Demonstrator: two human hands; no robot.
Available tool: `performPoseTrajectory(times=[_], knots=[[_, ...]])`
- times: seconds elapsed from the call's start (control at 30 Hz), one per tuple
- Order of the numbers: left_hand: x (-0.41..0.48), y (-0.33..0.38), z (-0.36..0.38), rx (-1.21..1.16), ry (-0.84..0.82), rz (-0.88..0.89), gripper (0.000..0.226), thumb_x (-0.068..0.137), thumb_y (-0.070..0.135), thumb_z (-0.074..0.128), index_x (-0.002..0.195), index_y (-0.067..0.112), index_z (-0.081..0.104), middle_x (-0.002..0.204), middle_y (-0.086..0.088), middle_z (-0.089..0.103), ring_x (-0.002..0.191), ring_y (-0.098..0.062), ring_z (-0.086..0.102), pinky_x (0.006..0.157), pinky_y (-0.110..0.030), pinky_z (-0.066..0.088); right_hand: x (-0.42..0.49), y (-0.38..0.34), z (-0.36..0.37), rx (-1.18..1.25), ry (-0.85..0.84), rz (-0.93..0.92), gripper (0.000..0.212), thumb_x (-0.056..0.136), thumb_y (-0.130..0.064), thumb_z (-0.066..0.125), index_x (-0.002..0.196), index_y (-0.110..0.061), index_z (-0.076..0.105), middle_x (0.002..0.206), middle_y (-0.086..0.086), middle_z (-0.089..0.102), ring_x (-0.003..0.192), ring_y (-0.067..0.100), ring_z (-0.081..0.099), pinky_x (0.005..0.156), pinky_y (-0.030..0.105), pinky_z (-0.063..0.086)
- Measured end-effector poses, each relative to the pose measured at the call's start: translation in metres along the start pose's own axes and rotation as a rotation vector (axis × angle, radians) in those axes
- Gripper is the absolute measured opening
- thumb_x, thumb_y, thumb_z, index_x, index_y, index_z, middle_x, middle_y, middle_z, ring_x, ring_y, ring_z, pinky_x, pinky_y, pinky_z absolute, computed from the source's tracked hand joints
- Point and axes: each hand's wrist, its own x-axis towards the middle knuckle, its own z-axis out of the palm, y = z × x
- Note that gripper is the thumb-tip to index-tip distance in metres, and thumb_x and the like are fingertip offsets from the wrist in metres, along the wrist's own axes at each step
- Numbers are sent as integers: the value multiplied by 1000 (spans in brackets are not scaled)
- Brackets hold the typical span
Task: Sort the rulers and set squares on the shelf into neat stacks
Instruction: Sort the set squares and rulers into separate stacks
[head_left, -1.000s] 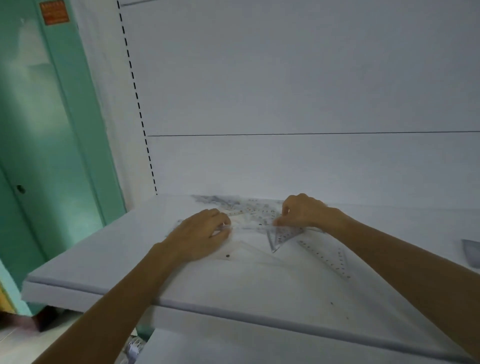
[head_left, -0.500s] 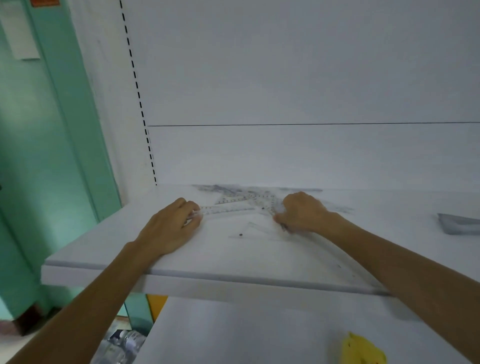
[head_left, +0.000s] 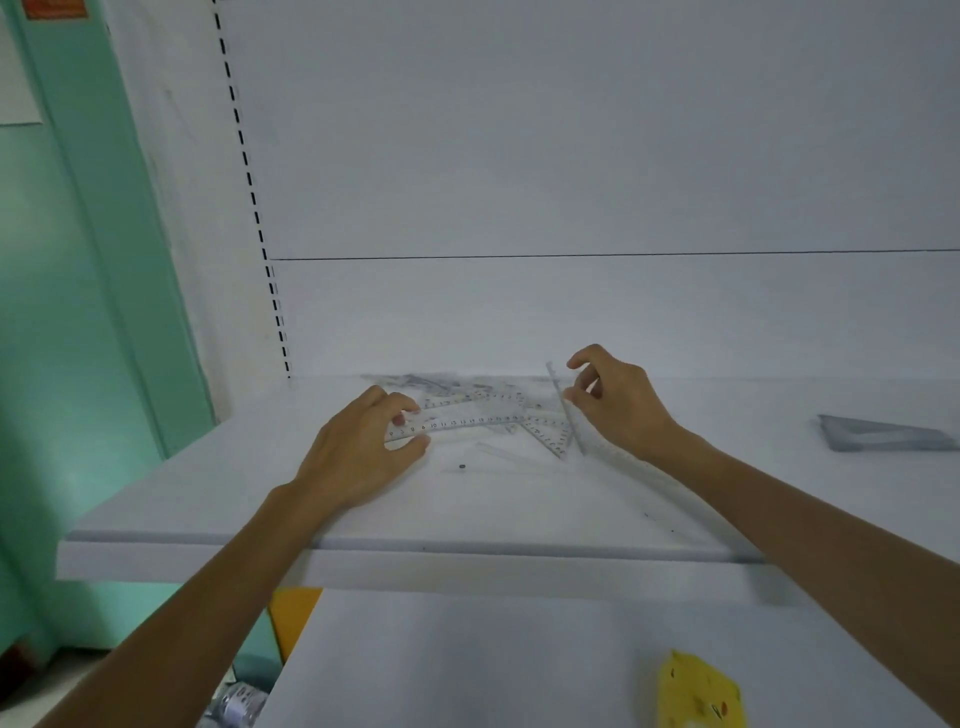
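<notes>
White laminate shelf (head_left: 208, 493) carries a loose pile (head_left: 452, 387) of transparent plastic rulers and set squares at centre rear. The left hand (head_left: 358, 457) pinches one end of a flat ruler (head_left: 467, 421). At 3 o'clock of it, the right hand (head_left: 618, 410) pinches a clear piece (head_left: 563, 410) tilted up on edge; its type cannot be told. Pieces appear light, stiff, thin and slick, so grip them by the edges.

Left hand (head_left: 363, 447): pinches the left end of a clear ruler (head_left: 483, 421) lying on the white shelf (head_left: 260, 493).
Right hand (head_left: 618, 405): fingers grip a clear set square (head_left: 576, 436), tilted up on edge.
Behind: jumbled clear rulers (head_left: 447, 387).
Far right: flat grey stack (head_left: 883, 434).
</notes>
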Motion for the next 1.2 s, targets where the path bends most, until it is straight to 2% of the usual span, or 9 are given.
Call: performPoseTrajectory(times=[0.1,0.17,0.3,0.43,0.6,0.73,0.93,1.07,1.2], knots=[[15,21,12,-45,22,38,28,83,35,62,109,24,59,93,11,49,67,3,43,63,-20,30,-9,12,-17,-33,46,45,30,78,-29,70,99,-16,53,81,-6,50,69,6,45,63,19,39],[27,39,22,-80,13,85,28,84,35,62,109,23,59,93,11,49,67,3,43,59,-16,30,-17,24,-34,-109,53,50,31,75,-28,72,96,-13,55,83,-4,47,71,8,43,61,15,33],[51,78,48,-145,-20,182,28,83,36,63,107,23,59,90,12,48,68,6,44,58,-12,30,-38,54,-74,-208,92,88,26,76,-24,71,95,-9,61,87,-1,49,73,12,45,68,20,34],[70,121,79,-226,-45,257,27,83,38,62,107,25,59,88,15,48,71,7,46,61,-14,34,-62,85,-114,-247,67,163,25,80,-26,67,102,-13,66,91,0,60,79,13,51,77,27,42],[89,186,120,-276,-110,331,27,83,39,62,106,26,59,85,19,46,71,3,48,65,-21,35,-94,131,-163,-372,107,209,26,86,-31,59,110,-20,62,93,-8,54,88,8,44,74,25,33],[99,238,148,-281,-184,366,27,83,39,62,106,26,60,85,18,46,72,-2,50,69,-24,38,-114,175,-207,-414,12,249,26,94,-27,46,114,-13,56,106,0,57,95,14,45,81,29,37],[108,309,178,-290,-181,331,27,83,38,63,106,26,60,91,13,51,75,-8,53,73,-27,43,-129,244,-262,-484,-98,194,24,99,-27,31,103,-14,51,95,-1,53,95,24,48,78,31,34],[110,360,202,-267,-184,282,29,84,37,62,109,23,60,92,11,51,77,-9,53,74,-27,45,-129,292,-302,-524,-113,91,33,99,-28,31,126,-16,47,116,2,55,107,20,46,92,33,38],[111,386,213,-255,-131,209,27,83,38,63,106,25,61,87,15,50,74,-4,53,69,-24,42,-120,329,-334,-543,-113,14,38,99,-25,35,132,-10,45,131,4,51,121,21,42,97,28,32]])
